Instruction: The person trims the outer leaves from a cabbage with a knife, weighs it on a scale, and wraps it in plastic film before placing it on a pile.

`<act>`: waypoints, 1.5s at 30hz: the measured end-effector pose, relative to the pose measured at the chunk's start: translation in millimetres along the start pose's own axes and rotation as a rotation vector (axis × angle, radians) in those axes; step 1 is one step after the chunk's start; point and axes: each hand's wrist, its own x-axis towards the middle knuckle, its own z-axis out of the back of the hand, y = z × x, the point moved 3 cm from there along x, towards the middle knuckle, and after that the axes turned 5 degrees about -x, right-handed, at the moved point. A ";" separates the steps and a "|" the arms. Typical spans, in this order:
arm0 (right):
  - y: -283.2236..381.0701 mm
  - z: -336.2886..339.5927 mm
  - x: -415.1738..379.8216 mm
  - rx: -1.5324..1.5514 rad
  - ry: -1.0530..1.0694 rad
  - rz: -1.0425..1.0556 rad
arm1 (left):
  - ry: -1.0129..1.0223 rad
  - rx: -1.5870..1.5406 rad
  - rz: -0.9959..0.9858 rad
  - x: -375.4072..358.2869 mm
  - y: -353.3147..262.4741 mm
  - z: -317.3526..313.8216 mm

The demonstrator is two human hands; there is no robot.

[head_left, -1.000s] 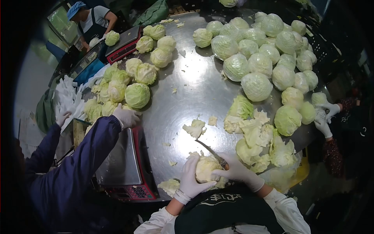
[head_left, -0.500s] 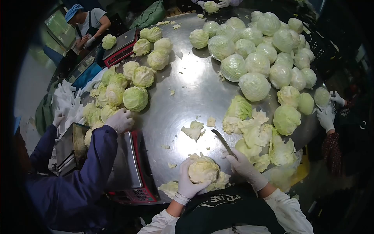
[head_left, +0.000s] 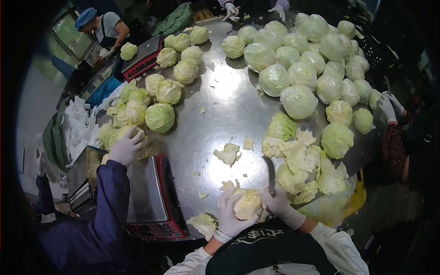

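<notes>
The pale yellow-green trimmed cabbage head (head_left: pixel 247 203) sits at the near edge of the round stainless-steel table (head_left: pixel 215 114), just in front of your dark apron. Your white-gloved left hand (head_left: pixel 230 213) cups it from the left, fingers curled around its side and gripping it. Your white-gloved right hand (head_left: pixel 280 205) presses against its right side, clenched around the handle of a dark-bladed knife (head_left: pixel 271 173), whose blade points up and away from you, clear of the cabbage.

Just right of your hands lies one heap of loose pale green trimmed leaves (head_left: pixel 302 160). Beyond it, the far right of the table holds a tight pile of about twenty plastic-wrapped cabbages (head_left: pixel 300 64); the far left holds roughly a dozen unwrapped green cabbages (head_left: pixel 160 117). Two red-framed flat scales show: one (head_left: pixel 149 197) touching the table edge at your left, one (head_left: pixel 142 54) at the far left.

A co-worker's blue-sleeved arm ends in a white-gloved hand (head_left: pixel 126 146) resting on a cabbage beside the near scale. Another co-worker's gloved hands (head_left: pixel 389 107) are at the right rim.

The open room is the bare, shiny centre strip ahead of you, scattered with a few leaf scraps (head_left: pixel 228 153).
</notes>
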 end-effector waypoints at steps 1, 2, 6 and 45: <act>-3.6 6.4 -6.0 0.051 -0.040 -0.161 | -0.082 -0.053 0.069 -2.6 5.4 0.1; 7.2 9.5 -7.1 0.054 -0.037 -0.163 | -0.163 -0.106 0.138 -6.0 12.6 0.1; 64.8 72.1 5.2 0.078 -0.374 0.049 | -0.243 -0.550 0.439 -20.8 69.6 -0.7; 36.5 -9.3 -6.1 -0.202 0.399 -0.031 | 0.042 -1.575 0.679 -31.6 69.7 -2.1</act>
